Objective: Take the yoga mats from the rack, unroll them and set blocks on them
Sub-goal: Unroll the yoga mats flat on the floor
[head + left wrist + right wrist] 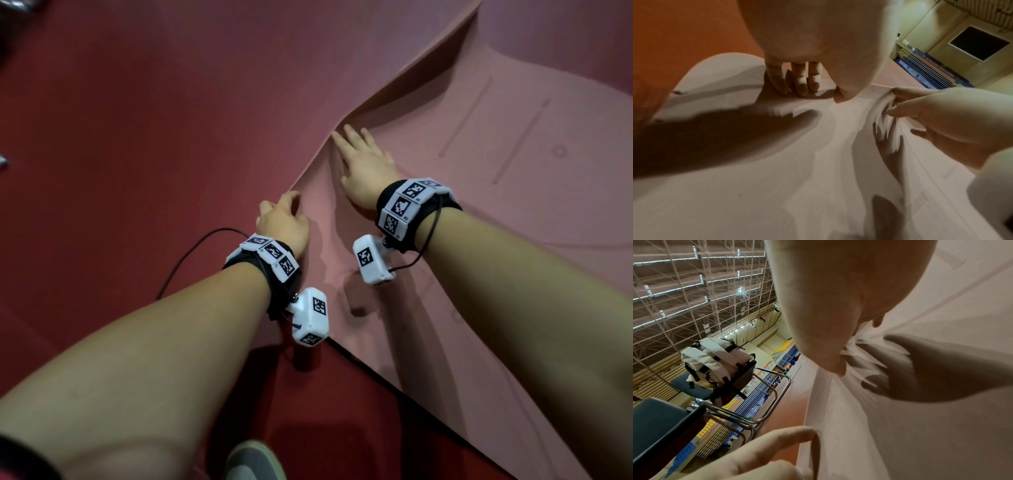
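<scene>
Head view puts the thin pink foam yoga mat [479,212] spread over the dark red floor [137,120], its near corner between my two hands and its far part rising in a soft wave. I judge it light and floppy, with a slightly tacky face that drags instead of sliding; it buckles into ridges under a push. My right hand [364,164] lies flat on it, fingers straight and spread, pressing beside a raised crease. My left hand [284,222] sits at the corner edge with fingers curled down over it; the left wrist view shows fingertips [799,84] resting on the mat's border, so I read this as a light hold on the edge, though the thumb is hidden. The edges and corners look the best places to take it, pulling outward to flatten the folds. No blocks are in view. Beyond the mat, the right wrist view shows a pale backpack [715,360] on a dark padded chair [663,426].
</scene>
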### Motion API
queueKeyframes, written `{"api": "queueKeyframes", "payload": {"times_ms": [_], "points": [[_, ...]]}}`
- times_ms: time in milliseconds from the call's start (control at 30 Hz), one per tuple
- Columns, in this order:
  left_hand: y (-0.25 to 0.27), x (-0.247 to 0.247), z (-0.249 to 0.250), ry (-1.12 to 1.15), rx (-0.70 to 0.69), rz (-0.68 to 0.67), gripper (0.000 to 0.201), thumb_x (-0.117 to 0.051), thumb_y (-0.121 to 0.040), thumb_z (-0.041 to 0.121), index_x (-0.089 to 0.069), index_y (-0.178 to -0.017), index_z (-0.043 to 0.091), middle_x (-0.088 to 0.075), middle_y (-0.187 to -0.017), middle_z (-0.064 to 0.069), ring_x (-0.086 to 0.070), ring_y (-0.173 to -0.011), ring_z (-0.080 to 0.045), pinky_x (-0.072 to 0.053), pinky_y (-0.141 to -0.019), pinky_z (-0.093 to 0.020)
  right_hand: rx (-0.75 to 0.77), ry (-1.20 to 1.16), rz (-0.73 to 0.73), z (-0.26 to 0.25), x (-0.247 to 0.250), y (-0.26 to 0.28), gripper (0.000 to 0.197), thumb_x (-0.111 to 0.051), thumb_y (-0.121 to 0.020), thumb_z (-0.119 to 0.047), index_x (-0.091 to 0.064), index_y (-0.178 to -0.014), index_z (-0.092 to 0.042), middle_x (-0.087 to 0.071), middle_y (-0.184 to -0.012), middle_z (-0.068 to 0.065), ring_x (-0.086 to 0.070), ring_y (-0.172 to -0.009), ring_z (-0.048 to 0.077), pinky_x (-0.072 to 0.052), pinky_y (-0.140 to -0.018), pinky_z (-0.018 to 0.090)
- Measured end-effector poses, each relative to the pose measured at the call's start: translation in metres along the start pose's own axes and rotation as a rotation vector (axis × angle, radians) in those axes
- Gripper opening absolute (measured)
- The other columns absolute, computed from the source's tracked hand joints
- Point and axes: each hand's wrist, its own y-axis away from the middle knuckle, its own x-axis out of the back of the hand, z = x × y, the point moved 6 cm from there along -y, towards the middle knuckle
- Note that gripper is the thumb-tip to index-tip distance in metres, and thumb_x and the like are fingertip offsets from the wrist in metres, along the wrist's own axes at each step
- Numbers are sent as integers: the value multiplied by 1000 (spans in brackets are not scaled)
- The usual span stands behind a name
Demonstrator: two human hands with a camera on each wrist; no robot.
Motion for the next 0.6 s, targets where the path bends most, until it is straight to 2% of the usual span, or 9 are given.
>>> {"api": "queueKeyframes", "payload": {"times_ms": [100,200,333,433,600], "points": [[-4,-5,0,-92,-36,10,53,-52,-89,28,-47,-140,38,-43,-121,-6,-46,-111,-29,-47,-93,-41,21,66,-4,1,-6,-10,73,-51,-90,-16,-20,-155,-30,-4,-165,-1,-3,-152,23,-15,-119,54],[-5,-7,-1,-158,-64,25,56,-53,-87,33,-43,-142,41,-41,-119,-4,-44,-109,-28,-48,-91,-44,28,96,-17,3,-10,-18,69,-53,-92,-28,-22,-154,-32,-6,-164,0,-8,-151,24,-15,-118,55],[-10,-12,-3,-264,-99,28,59,-49,-90,44,-32,-147,46,-38,-118,-4,-44,-105,-27,-49,-86,-42,12,192,-42,6,-27,-26,70,-50,-92,-47,-20,-153,-36,0,-165,-4,-3,-151,25,-9,-118,58],[-15,-14,0,-320,-96,25,58,-45,-93,49,-27,-149,47,-38,-120,-5,-45,-106,-27,-47,-84,-41,0,220,-45,7,-34,-32,71,-45,-88,-49,-18,-154,-37,1,-165,-4,5,-152,25,-2,-118,59],[-19,-15,10,-392,-106,54,55,-44,-93,43,-33,-148,40,-42,-119,-8,-48,-104,-28,-41,-76,-38,59,225,-88,12,-30,-40,73,-43,-90,-57,-12,-155,-39,4,-165,-6,9,-151,24,3,-119,58]]}}
